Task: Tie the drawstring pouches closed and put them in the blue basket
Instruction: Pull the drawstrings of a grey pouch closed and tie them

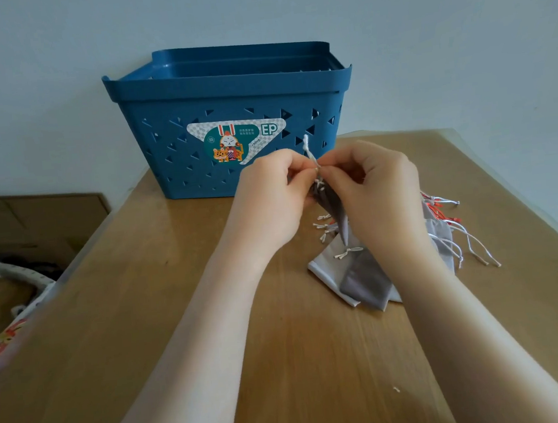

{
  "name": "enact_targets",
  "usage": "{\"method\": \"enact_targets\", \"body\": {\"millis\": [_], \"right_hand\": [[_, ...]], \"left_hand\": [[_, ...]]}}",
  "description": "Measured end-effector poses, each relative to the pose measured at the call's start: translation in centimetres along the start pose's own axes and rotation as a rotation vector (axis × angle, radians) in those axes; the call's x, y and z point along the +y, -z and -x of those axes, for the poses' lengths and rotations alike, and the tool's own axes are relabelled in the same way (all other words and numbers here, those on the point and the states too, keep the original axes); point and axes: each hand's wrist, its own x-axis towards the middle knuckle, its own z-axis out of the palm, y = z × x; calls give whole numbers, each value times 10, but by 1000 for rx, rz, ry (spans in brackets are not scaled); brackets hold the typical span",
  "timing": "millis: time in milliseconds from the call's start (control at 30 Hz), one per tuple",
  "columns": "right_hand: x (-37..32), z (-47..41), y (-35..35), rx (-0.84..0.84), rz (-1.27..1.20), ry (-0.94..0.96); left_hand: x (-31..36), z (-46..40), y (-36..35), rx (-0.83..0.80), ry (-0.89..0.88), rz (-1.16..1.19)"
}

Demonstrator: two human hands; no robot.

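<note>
1. wooden tabletop (141,294) is sitting against a pale wall; the perforated blue plastic basket (227,123) is standing at its far edge.
2. left hand (268,191) and right hand (374,184) are both pinching the white drawstring (309,149) of a grey fabric pouch (334,210), which is hanging long-axis down between them.
3. basket is lying just beyond the hands; spare grey pouches (356,275) are lying under the right forearm.

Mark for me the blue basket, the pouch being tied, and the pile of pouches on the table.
blue basket (223,89): head view, on its front rim.
pouch being tied (334,210): head view, on the grey cloth hanging between the hands.
pile of pouches (364,278): head view, on a darker grey pouch lying flat.
</note>
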Motion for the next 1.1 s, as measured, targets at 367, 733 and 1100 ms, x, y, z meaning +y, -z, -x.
{"method": "enact_targets", "body": {"millis": [367,733,1100], "right_hand": [[-3,-1,2,-97,66,47],[-2,-2,1,-27,278,252],[8,-7,15,-407,-557,-165]], "left_hand": [[0,-2,4,66,-89,-123],[-2,-1,-7,290,-408,-192],[-8,-2,-9,303,-448,-178]]}}
